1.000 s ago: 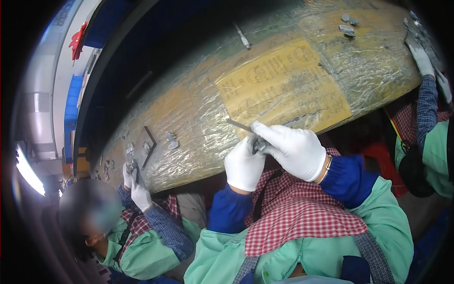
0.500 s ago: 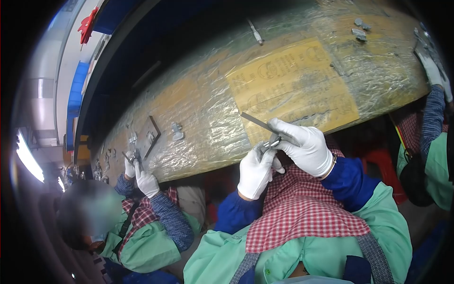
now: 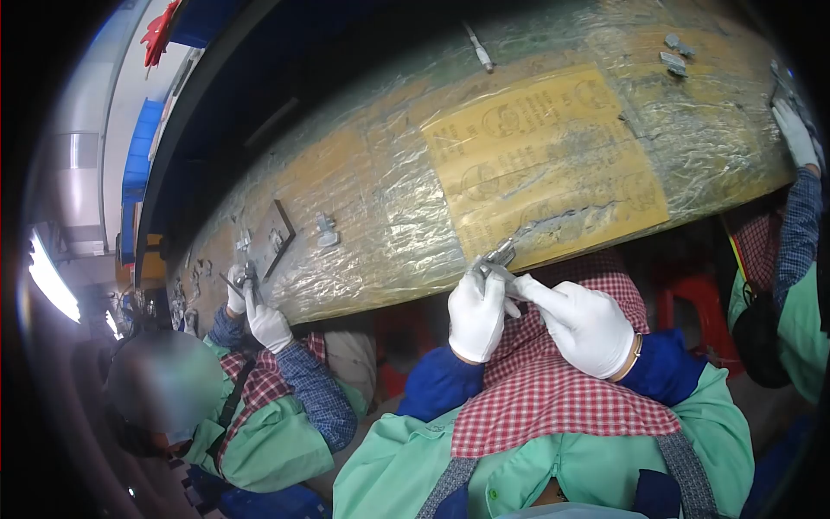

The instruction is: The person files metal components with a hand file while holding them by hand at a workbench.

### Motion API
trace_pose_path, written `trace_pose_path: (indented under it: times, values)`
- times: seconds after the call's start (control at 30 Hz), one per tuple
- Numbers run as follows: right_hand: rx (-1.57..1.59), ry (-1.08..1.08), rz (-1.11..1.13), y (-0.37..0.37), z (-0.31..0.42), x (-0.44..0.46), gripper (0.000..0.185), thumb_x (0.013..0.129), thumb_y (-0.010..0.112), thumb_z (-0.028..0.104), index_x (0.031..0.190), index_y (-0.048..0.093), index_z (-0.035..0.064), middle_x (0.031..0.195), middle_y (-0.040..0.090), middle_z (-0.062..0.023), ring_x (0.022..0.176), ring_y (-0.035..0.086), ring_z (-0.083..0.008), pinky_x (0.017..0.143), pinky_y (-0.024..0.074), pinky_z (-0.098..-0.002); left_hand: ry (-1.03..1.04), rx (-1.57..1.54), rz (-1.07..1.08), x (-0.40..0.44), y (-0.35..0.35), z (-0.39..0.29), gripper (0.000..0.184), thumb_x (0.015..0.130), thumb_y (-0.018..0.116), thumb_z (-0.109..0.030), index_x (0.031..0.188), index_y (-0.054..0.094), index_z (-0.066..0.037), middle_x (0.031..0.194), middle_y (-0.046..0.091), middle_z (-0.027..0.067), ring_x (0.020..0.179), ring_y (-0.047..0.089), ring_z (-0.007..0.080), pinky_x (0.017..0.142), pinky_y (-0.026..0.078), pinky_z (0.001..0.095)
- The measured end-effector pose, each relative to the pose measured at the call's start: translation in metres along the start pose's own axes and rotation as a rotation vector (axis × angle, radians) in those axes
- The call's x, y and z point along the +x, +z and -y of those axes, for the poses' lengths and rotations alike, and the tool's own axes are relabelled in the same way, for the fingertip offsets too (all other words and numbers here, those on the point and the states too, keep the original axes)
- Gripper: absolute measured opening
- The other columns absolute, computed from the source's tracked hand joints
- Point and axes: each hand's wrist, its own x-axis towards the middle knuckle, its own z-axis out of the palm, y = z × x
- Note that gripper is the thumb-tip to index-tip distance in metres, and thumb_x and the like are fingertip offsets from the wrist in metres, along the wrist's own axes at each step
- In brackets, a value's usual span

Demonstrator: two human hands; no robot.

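My left hand [image 3: 477, 318], in a white glove, is closed on a small grey metal part [image 3: 500, 253] over the table's near edge. The part points up and away from me, its lower end covered by my fingers. Beside it, my white-gloved right hand [image 3: 588, 325] is closed, with its fingertips reaching to the left fingertips and the base of the part. Whatever the right hand grips is hidden behind its fingers. Beyond both hands lies a yellow printed sheet [image 3: 536, 164] with grey smears near its front edge.
Plastic film covers the table [image 3: 372, 216]. A white pen-like tool [image 3: 479, 48] lies at the back, and metal pieces [image 3: 673, 64] at the back right. On the left, a co-worker's gloved hand [image 3: 270, 329] works near a dark angled bar [image 3: 282, 238] and a loose metal piece [image 3: 327, 230]. Another co-worker's glove [image 3: 794, 131] is far right.
The dark flat bar that stuck out of my right hand no longer shows. My right hand has moved down and turned, and the metal part now points up toward the sheet.
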Motion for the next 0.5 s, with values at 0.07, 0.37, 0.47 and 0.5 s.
trace_pose_path:
  times: [0.07,0.37,0.47,0.5]
  values:
    - [0.004,0.038,-0.002,-0.003,0.004,0.0,0.048,0.096,0.061,0.003,0.143,0.062,0.0114,0.081,0.065,-0.011,0.069,0.068,-0.0284,0.062,0.0584,-0.0383,0.005,-0.045,-0.031,-0.002,0.006,0.002,0.018,0.109,0.048,-0.006,0.113,0.057,0.009,0.091,0.07,0.0146,0.069,0.07,0.017,0.055,0.058,0.0246]
    - [0.217,-0.01,-0.091,0.03,-0.002,0.036,0.037,0.098,0.059,0.007,0.134,0.067,0.0068,0.087,0.069,-0.0156,0.078,0.07,-0.0352,0.071,0.059,-0.0435,0.523,0.461,-0.206,0.01,-0.001,0.034,0.014,0.102,0.061,-0.001,0.112,0.068,0.005,0.096,0.076,0.0141,0.079,0.074,0.0189,0.071,0.059,0.0333]
    - [0.182,-0.031,-0.084,0.03,0.003,0.039,0.034,0.1,0.058,0.012,0.132,0.068,0.0086,0.085,0.069,-0.0153,0.076,0.07,-0.035,0.069,0.0589,-0.044,0.415,0.309,-0.174,0.003,-0.002,0.033,0.014,0.102,0.062,-0.001,0.113,0.068,0.006,0.097,0.076,0.0139,0.082,0.074,0.0191,0.074,0.059,0.0334]
    - [0.164,-0.007,-0.023,0.025,0.008,0.036,0.034,0.1,0.057,0.012,0.132,0.069,0.0091,0.084,0.068,-0.0152,0.075,0.07,-0.0347,0.069,0.0591,-0.0438,0.413,0.311,-0.175,0.001,-0.001,0.029,0.014,0.102,0.062,-0.001,0.113,0.068,0.006,0.097,0.076,0.0139,0.082,0.074,0.0191,0.074,0.059,0.0334]
